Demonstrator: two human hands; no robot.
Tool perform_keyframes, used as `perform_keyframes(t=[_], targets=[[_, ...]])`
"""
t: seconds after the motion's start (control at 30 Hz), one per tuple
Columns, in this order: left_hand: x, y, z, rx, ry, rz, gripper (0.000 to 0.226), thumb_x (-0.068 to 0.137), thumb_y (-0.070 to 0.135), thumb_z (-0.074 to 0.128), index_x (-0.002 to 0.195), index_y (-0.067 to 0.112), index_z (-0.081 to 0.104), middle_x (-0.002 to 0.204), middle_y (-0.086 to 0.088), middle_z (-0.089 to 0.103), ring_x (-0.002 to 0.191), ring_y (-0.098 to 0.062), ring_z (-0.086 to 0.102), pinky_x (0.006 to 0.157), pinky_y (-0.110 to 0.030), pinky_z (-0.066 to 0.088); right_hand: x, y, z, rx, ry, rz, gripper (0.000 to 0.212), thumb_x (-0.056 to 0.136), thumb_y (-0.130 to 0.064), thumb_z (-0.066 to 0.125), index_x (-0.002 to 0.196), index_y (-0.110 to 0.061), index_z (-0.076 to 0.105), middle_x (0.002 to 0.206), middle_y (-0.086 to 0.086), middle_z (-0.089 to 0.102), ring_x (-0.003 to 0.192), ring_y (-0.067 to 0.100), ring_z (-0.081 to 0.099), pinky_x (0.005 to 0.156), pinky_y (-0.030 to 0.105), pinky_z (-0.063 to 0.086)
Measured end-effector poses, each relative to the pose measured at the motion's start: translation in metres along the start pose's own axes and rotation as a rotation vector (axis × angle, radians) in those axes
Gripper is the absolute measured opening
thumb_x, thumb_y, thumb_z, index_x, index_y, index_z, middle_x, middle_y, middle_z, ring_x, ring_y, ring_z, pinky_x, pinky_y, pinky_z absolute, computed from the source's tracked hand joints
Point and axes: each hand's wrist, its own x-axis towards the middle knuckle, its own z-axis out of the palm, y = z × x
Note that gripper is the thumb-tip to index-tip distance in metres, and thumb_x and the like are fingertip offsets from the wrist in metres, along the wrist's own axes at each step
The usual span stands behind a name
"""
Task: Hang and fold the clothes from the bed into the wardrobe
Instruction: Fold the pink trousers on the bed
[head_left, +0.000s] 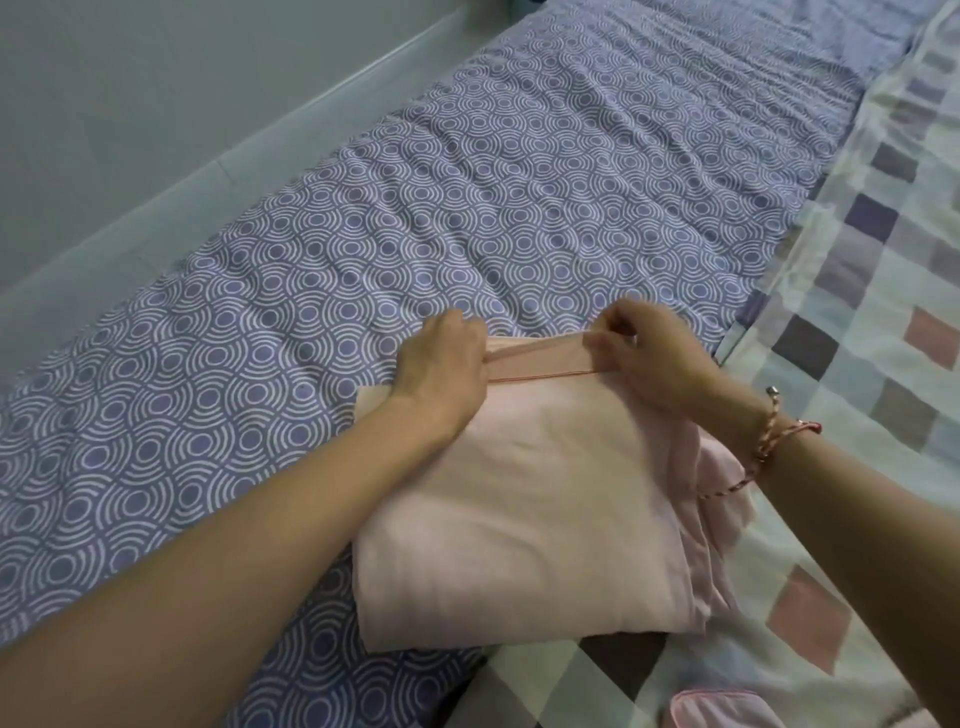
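A pale pink garment lies folded into a thick rectangle on the bed, straddling the purple patterned sheet and the checked blanket. Its far edge shows a band with darker pink trim. My left hand grips the left end of that band, fingers curled under the fabric. At the band's right end, my right hand pinches the fabric between thumb and fingers; a red-and-white cord bracelet hangs from that wrist. Loose folds of the garment spill out on the right side.
A grey-green wall runs along the bed's left side. Another small pink item peeks in at the bottom edge on the checked blanket. The wardrobe is not in view.
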Motion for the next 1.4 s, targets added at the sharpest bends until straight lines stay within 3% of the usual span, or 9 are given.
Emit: perform_keyframes(t=[0.17,0.27,0.37,0.47,0.57,0.77,0.97,1.17,1.4], targets=[[0.002,-0.026,-0.004,-0.366,0.021,-0.130,0.014,0.088,0.014,0.059,0.094,0.006,0.068,0.094,-0.010,0.067,0.093,-0.025,0.061,0.078,-0.027,0.044,-0.001,0.009,-0.009,0.046,-0.117,0.044,0.019,0.079,-0.018,0.073,0.069,-0.019,0.057,0.078,0.004,0.062,0.075,0.018,0.055,0.073,0.031,0.043],[-0.002,-0.029,-0.015,-0.865,-0.198,-0.158,0.011,0.089,0.007,0.058,0.085,0.011,0.068,0.053,0.012,0.061,0.054,0.002,0.055,0.052,-0.010,0.040,-0.002,0.013,-0.017,-0.003,-0.162,0.036,0.013,0.083,-0.009,0.068,0.073,-0.011,0.060,0.073,0.005,0.058,0.071,0.019,0.053,0.061,0.017,0.039],[0.000,-0.034,-0.035,-1.241,-0.386,-0.224,0.019,0.090,0.001,0.054,0.078,0.012,0.064,0.051,0.008,0.059,0.042,0.002,0.050,0.046,-0.009,0.042,0.000,0.012,-0.023,0.059,-0.117,0.093,0.018,0.089,-0.011,0.060,0.073,-0.016,0.054,0.065,-0.004,0.056,0.061,0.009,0.047,0.057,0.011,0.037],[0.015,-0.041,-0.039,-0.787,-0.221,-0.071,0.013,0.092,0.006,0.053,0.088,0.007,0.066,0.063,0.000,0.058,0.047,-0.002,0.054,0.054,-0.017,0.045,0.001,0.005,-0.011,0.029,0.009,0.072,0.009,0.089,-0.008,0.058,0.081,-0.012,0.056,0.065,-0.006,0.053,0.062,0.013,0.047,0.056,0.016,0.034],[0.014,-0.043,-0.021,-0.203,-0.071,0.131,0.020,0.093,0.018,0.052,0.105,0.011,0.066,0.100,-0.009,0.067,0.097,-0.026,0.060,0.086,-0.032,0.043,-0.013,-0.005,0.010,0.012,0.203,0.080,0.018,0.088,-0.005,0.055,0.106,-0.008,0.057,0.087,-0.002,0.056,0.085,0.017,0.050,0.075,0.021,0.036],[-0.003,-0.052,-0.007,-0.420,-0.026,-0.211,0.019,0.079,0.026,0.070,0.087,0.009,0.064,0.085,-0.008,0.061,0.083,-0.022,0.057,0.073,-0.025,0.041,-0.041,-0.010,0.022,-0.259,0.079,-0.257,0.031,0.093,-0.031,0.042,0.109,-0.014,0.062,0.107,0.005,0.060,0.101,0.027,0.052,0.090,0.032,0.033],[0.001,-0.045,-0.015,-0.458,0.033,-0.178,0.011,0.087,0.016,0.063,0.086,0.009,0.072,0.080,-0.006,0.068,0.082,-0.023,0.065,0.078,-0.032,0.051,-0.018,-0.004,0.013,-0.136,0.024,0.055,0.029,0.090,-0.008,0.051,0.119,-0.009,0.055,0.120,0.014,0.052,0.107,0.030,0.053,0.090,0.029,0.038],[0.001,-0.047,-0.034,-1.439,-0.416,-0.230,0.015,0.092,0.010,0.050,0.079,0.009,0.058,0.067,0.000,0.059,0.064,-0.010,0.051,0.057,-0.014,0.045,-0.004,0.007,-0.002,-0.029,0.059,0.110,0.009,0.090,-0.007,0.053,0.089,-0.001,0.059,0.081,0.010,0.056,0.081,0.027,0.052,0.064,0.027,0.029],[0.004,-0.056,-0.020,-0.397,0.172,0.023,0.019,0.091,0.025,0.055,0.096,0.011,0.067,0.093,-0.007,0.059,0.087,-0.023,0.055,0.086,-0.033,0.042,-0.032,-0.017,0.009,0.038,0.157,-0.064,0.018,0.091,-0.013,0.053,0.108,-0.010,0.056,0.093,0.002,0.060,0.085,0.018,0.053,0.081,0.030,0.040]])
